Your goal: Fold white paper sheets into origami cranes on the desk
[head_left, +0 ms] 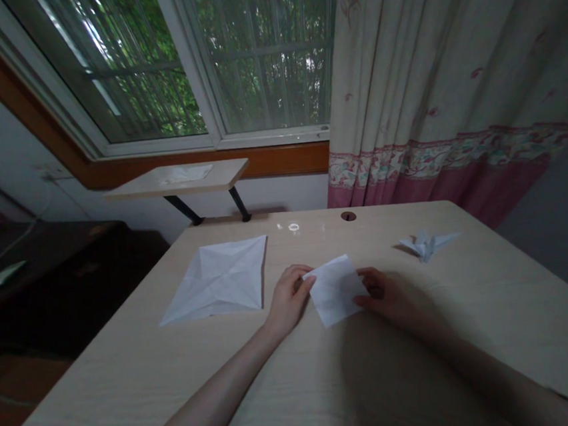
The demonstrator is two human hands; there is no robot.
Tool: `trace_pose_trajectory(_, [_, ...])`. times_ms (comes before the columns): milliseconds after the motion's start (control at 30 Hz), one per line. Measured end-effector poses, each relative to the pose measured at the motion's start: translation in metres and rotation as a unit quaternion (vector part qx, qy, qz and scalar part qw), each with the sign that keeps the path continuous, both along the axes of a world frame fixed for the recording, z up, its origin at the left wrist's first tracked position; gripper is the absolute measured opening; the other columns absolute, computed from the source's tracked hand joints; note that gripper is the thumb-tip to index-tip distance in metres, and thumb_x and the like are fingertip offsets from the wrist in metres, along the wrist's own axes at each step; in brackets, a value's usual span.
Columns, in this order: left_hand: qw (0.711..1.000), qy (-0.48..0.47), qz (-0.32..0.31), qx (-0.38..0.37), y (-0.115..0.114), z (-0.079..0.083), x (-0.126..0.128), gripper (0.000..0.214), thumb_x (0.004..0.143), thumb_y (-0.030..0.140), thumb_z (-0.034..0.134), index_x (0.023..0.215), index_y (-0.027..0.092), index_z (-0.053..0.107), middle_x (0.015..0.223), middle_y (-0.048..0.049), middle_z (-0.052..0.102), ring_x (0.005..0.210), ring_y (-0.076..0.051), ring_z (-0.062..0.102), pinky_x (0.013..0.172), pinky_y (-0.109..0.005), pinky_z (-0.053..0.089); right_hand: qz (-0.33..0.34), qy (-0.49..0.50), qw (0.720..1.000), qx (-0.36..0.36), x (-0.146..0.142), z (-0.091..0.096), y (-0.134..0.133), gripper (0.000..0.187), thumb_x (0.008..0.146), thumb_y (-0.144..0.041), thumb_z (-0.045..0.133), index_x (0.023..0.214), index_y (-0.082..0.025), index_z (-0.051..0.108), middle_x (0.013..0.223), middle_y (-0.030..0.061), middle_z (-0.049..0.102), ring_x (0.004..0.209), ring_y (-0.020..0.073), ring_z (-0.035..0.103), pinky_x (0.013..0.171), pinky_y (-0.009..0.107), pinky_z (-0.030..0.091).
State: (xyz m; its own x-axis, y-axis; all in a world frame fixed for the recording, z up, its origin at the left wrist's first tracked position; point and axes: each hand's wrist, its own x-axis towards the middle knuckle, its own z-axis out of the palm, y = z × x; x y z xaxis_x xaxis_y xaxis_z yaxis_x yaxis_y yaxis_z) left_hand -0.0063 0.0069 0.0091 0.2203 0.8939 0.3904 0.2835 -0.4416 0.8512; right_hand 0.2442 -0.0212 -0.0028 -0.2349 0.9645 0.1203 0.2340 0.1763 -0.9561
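Beyond both your hands, the window fills the far wall, and the patterned curtain hangs past your right hand. The pale wooden table lies under both hands and forearms. A small shelf on dark brackets stands beyond your left hand, under the window sill.

Just outside your left hand, flat on the table, is a large creased sheet of white paper. It is opened out, and its near corner is close to your wrist without touching it.

Between your hands is the folded paper, a smaller white piece turned at an angle. Your left hand has its fingers bent and closed on the paper's left corner. Your right hand sits in shadow with its fingertips at the paper's right edge. You cannot tell whether it pinches the paper or only presses on it.

Beyond your right hand and a little outward, well apart from it, a small white paper crane stands on the table with its wings spread. Straight ahead of the folded paper, near the far edge, is a small round hole in the tabletop.
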Motion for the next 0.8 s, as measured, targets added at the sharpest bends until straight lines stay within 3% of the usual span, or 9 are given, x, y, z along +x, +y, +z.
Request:
trace_pose_trajectory(167, [0.992, -0.099, 0.011, -0.082, -0.0005, -0.0035, 0.0029, 0.028, 0.084, 0.042, 0.071, 0.075, 0.017, 0.063, 0.087, -0.0049, 0.068, 0.084, -0.019, 0.062, 0.078, -0.029, 0.047, 0.030, -0.017, 0.999, -0.003, 0.0008, 0.0034, -0.0029, 0.015, 0.081, -0.033, 0.068, 0.094, -0.027, 0.071, 0.096, 0.0057, 0.077, 0.085, 0.0292, 0.072, 0.076, 0.047, 0.060])
trace_pose_trajectory(467, [0.973, -0.183, 0.032, -0.139, 0.0033, -0.0059, 0.0027, 0.034, 0.081, 0.049, 0.069, 0.076, 0.015, 0.065, 0.066, 0.0011, 0.060, 0.064, -0.014, 0.054, 0.063, -0.024, 0.042, 0.058, 0.011, 0.998, -0.010, -0.0016, 0.0058, -0.0049, 0.029, 0.080, -0.037, 0.072, 0.107, -0.029, 0.067, 0.103, 0.0060, 0.074, 0.094, 0.0286, 0.071, 0.084, 0.048, 0.058])
trace_pose_trajectory(700, [0.980, -0.103, 0.009, -0.172, 0.0016, -0.0088, 0.0044, 0.037, 0.082, 0.053, 0.066, 0.077, 0.015, 0.065, 0.059, 0.0026, 0.058, 0.054, -0.013, 0.052, 0.054, -0.022, 0.039, 0.055, 0.063, 0.996, -0.006, 0.0035, 0.0002, -0.0051, 0.065, 0.088, -0.043, 0.063, 0.145, -0.030, 0.034, 0.126, 0.0108, 0.061, 0.106, 0.0260, 0.065, 0.088, 0.045, 0.055])
trace_pose_trajectory(800, [0.990, -0.035, -0.008, -0.135, -0.0014, -0.0071, 0.0031, 0.035, 0.087, 0.050, 0.061, 0.080, 0.016, 0.067, 0.066, 0.0010, 0.062, 0.061, -0.014, 0.056, 0.059, -0.023, 0.041, 0.051, 0.064, 0.997, -0.004, 0.0058, 0.0009, -0.0068, 0.064, 0.090, -0.039, 0.060, 0.147, -0.031, 0.032, 0.124, 0.0090, 0.060, 0.106, 0.0249, 0.064, 0.089, 0.044, 0.054])
